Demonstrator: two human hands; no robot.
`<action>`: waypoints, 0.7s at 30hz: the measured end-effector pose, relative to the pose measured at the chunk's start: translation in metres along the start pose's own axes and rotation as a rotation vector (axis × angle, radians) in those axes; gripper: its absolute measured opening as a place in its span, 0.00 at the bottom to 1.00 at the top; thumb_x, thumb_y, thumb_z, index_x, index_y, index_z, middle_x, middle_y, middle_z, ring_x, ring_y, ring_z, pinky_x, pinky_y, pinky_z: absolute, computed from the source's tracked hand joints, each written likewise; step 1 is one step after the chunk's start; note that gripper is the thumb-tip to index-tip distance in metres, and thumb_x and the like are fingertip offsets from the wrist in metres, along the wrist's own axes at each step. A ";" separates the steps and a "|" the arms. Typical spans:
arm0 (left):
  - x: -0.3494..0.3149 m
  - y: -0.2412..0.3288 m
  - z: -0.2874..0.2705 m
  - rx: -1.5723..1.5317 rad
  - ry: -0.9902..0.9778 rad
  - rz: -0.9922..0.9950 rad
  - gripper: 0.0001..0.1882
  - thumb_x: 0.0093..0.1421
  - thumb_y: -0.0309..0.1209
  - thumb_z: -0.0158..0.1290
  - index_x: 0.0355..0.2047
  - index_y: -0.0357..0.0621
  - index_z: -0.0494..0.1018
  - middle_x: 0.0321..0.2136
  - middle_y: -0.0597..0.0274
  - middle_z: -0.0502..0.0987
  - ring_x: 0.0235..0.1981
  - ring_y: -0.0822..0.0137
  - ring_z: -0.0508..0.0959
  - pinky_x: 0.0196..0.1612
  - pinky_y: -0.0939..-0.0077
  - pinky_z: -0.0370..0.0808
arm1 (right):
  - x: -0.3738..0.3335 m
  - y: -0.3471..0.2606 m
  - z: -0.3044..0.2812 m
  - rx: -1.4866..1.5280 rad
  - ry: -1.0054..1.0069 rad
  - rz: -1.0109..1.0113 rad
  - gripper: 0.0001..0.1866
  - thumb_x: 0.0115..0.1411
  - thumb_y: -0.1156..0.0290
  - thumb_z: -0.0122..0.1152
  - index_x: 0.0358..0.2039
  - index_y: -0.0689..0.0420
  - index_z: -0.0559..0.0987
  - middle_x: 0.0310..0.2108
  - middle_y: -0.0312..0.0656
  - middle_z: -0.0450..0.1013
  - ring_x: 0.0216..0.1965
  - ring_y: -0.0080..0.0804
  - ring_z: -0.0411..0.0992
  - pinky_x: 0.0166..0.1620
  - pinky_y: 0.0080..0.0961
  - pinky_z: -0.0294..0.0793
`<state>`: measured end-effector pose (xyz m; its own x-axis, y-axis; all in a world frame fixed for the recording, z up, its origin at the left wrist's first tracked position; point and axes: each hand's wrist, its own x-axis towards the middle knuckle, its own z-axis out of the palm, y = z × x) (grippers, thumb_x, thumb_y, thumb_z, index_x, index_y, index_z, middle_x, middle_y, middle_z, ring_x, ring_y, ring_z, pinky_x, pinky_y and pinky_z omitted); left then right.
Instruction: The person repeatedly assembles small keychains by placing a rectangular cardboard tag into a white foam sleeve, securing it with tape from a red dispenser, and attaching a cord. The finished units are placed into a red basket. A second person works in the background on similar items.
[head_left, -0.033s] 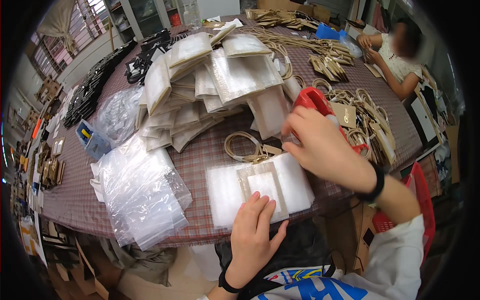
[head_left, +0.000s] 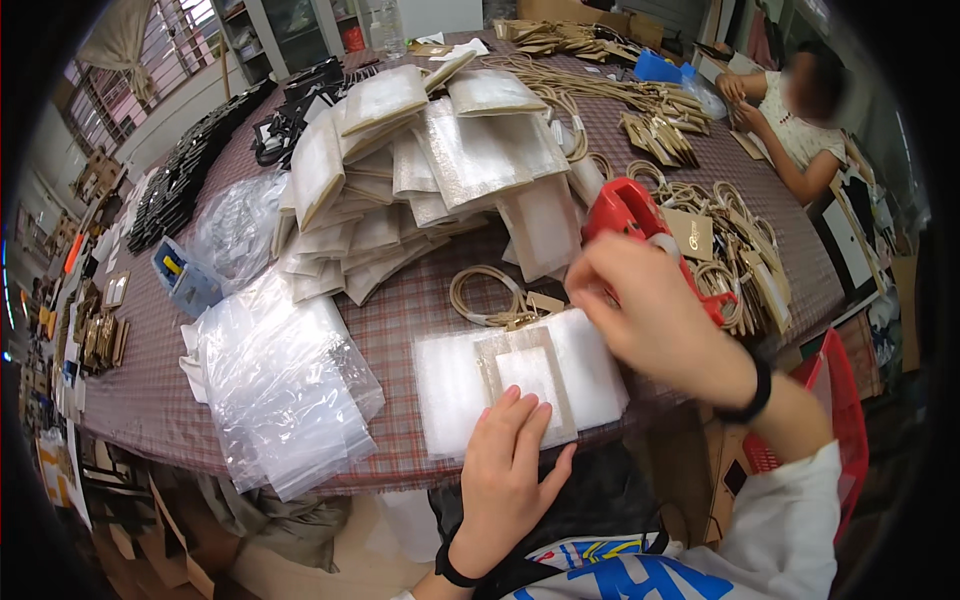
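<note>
My left hand (head_left: pixel 508 465) lies with fingers stretched out on a tan-edged card piece (head_left: pixel 565 380) with a white middle. Beneath it spreads a stack of white foam sheets (head_left: pixel 445 390) at the table's front edge. A beige cord loop (head_left: pixel 487 294) with a small tan tag (head_left: pixel 543 303) lies at the stack's far edge. My right hand (head_left: pixel 645 305) is over the stack's right side, just in front of a red tape dispenser (head_left: pixel 625 208). Its fingers are curled into a pinch, blurred by motion; anything between them is too small to make out.
A heap of foam-wrapped flat packets (head_left: pixel 470 150) rises behind. Clear plastic bags (head_left: pixel 290 385) and a small blue box (head_left: pixel 188 283) lie left. Corded tags (head_left: pixel 745 250) crowd the right, near a red basket (head_left: pixel 840 420). A person (head_left: pixel 800 125) sits at the far right.
My right hand has moved down and slightly toward me from the red tape dispenser, its fingers curling in. My left hand stays in place.
</note>
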<state>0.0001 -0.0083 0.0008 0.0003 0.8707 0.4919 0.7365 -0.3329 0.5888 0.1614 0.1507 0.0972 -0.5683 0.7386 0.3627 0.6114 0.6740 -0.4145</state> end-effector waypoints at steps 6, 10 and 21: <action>-0.004 -0.003 0.002 0.005 -0.011 0.046 0.36 0.45 0.31 0.76 0.55 0.37 0.74 0.56 0.47 0.74 0.61 0.39 0.75 0.63 0.45 0.74 | -0.063 -0.028 0.042 0.459 -0.027 0.206 0.27 0.62 0.80 0.63 0.61 0.74 0.71 0.50 0.61 0.74 0.50 0.53 0.77 0.51 0.40 0.78; -0.003 -0.001 -0.001 0.008 -0.028 0.049 0.38 0.44 0.30 0.76 0.56 0.37 0.74 0.56 0.45 0.73 0.61 0.38 0.74 0.63 0.44 0.74 | -0.071 -0.017 0.072 0.968 0.124 0.436 0.29 0.65 0.79 0.61 0.65 0.75 0.69 0.48 0.61 0.75 0.48 0.45 0.79 0.50 0.36 0.79; -0.008 -0.002 0.003 0.100 -0.027 0.024 0.37 0.45 0.29 0.75 0.55 0.37 0.72 0.58 0.43 0.72 0.63 0.37 0.72 0.64 0.43 0.72 | -0.063 -0.016 -0.030 0.019 0.231 0.144 0.12 0.60 0.72 0.67 0.44 0.62 0.86 0.35 0.49 0.79 0.38 0.44 0.78 0.44 0.36 0.78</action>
<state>0.0007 -0.0134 -0.0068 0.0362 0.8728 0.4867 0.7997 -0.3173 0.5097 0.2039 0.0939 0.1067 -0.3343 0.8118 0.4787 0.6651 0.5631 -0.4905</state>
